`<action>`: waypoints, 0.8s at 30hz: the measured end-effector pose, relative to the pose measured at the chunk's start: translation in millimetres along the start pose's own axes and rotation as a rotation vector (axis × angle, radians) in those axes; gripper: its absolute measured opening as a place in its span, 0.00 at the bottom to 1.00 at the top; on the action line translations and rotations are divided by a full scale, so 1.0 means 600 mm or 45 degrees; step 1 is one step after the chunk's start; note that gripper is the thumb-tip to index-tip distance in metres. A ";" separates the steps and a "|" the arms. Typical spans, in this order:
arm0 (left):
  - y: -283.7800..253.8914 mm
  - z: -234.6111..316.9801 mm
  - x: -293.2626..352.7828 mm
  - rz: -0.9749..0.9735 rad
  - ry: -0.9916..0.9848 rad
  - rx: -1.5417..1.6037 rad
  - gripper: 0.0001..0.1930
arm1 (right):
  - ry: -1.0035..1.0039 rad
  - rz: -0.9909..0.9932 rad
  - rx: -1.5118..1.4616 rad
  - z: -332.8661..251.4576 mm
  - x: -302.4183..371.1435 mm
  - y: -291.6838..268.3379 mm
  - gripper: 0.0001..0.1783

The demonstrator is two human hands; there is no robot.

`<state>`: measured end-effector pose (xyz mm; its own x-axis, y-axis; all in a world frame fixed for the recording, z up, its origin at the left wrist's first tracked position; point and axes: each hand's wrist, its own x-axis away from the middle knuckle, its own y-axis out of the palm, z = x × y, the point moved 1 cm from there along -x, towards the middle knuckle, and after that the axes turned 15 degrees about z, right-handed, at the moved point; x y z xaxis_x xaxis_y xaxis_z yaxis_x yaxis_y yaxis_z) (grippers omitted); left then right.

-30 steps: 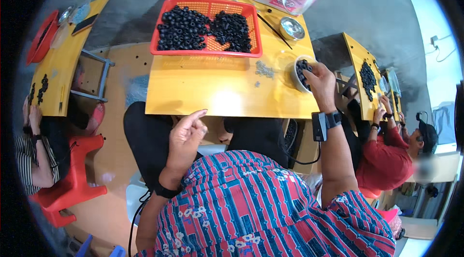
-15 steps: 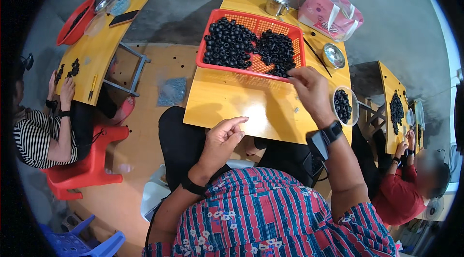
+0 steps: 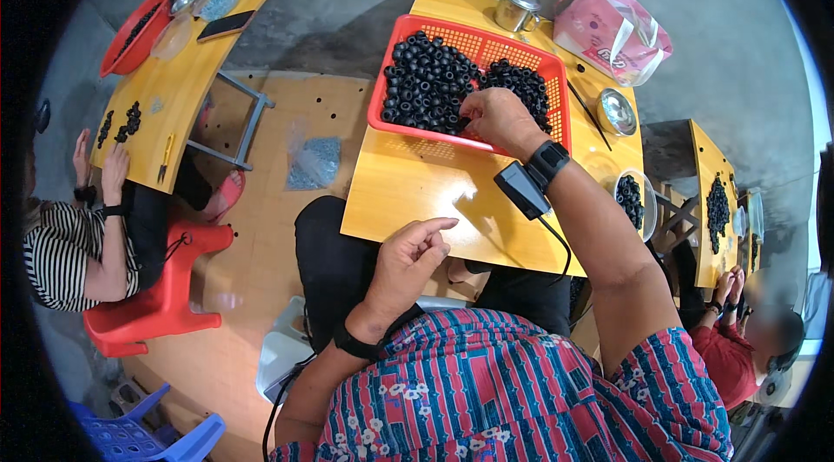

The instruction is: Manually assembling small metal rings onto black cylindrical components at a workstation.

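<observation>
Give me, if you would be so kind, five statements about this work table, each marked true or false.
1. The person's right grip is at the red mesh basket. True.
2. The left grip is inside the basket too. False: the left grip is apart from it, near the front edge of the table.
3. The pink bag is to the right of the lidded metal cup. True.
4. The round tub is empty. False: the tub holds black pieces.
5. The metal bowl is to the right of the black rod. True.
</observation>
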<state>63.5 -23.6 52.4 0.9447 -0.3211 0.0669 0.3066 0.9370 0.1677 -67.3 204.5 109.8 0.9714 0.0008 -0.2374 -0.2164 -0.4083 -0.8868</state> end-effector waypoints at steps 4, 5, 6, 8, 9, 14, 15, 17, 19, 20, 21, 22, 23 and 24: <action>0.002 0.006 0.001 -0.006 0.024 -0.018 0.16 | 0.066 -0.076 0.012 0.007 -0.004 0.005 0.14; 0.003 0.008 0.002 -0.007 0.031 -0.034 0.16 | 0.037 -0.068 0.009 0.012 -0.003 0.008 0.15; 0.003 0.006 0.004 -0.008 0.034 -0.034 0.16 | 0.008 -0.062 0.006 0.015 -0.001 0.011 0.16; 0.004 -0.001 0.007 -0.008 0.014 -0.020 0.16 | -0.022 -0.052 0.039 0.024 -0.005 0.009 0.14; 0.004 0.000 0.009 -0.011 0.015 -0.022 0.16 | -0.051 -0.048 0.070 0.023 -0.006 0.006 0.13; -0.001 0.005 0.017 0.029 0.011 0.025 0.15 | 0.066 0.142 -0.565 0.012 0.035 -0.047 0.10; -0.002 0.006 0.019 0.042 0.003 0.029 0.15 | 0.064 0.127 -0.568 -0.012 0.053 -0.061 0.10; -0.002 0.008 0.017 0.077 0.021 0.070 0.15 | 0.269 -0.084 -1.238 -0.053 0.099 -0.080 0.10; 0.003 0.018 0.014 0.063 -0.024 0.143 0.14 | 0.312 -0.142 -1.423 -0.061 0.146 -0.079 0.11; 0.005 0.023 0.013 0.062 -0.059 0.211 0.14 | 0.335 -0.176 -1.513 -0.061 0.166 -0.071 0.11; 0.007 0.029 0.013 0.077 -0.089 0.222 0.12 | 0.359 -0.232 -1.578 -0.065 0.181 -0.065 0.11; 0.007 0.026 0.013 0.082 -0.103 0.221 0.12 | 0.372 -0.239 -1.583 -0.071 0.196 -0.057 0.11; 0.007 0.024 0.014 0.080 -0.070 0.263 0.11 | 0.447 -0.266 -1.705 -0.079 0.209 -0.047 0.12; 0.006 0.022 0.012 0.075 -0.031 0.305 0.10 | 0.519 -0.289 -1.826 -0.084 0.218 -0.040 0.13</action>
<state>70.2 -24.2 66.5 0.9563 -0.2724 0.1064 0.2117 0.8958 0.3908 70.0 168.7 120.0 0.9822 0.0367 0.1843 -0.0199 -0.9549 0.2963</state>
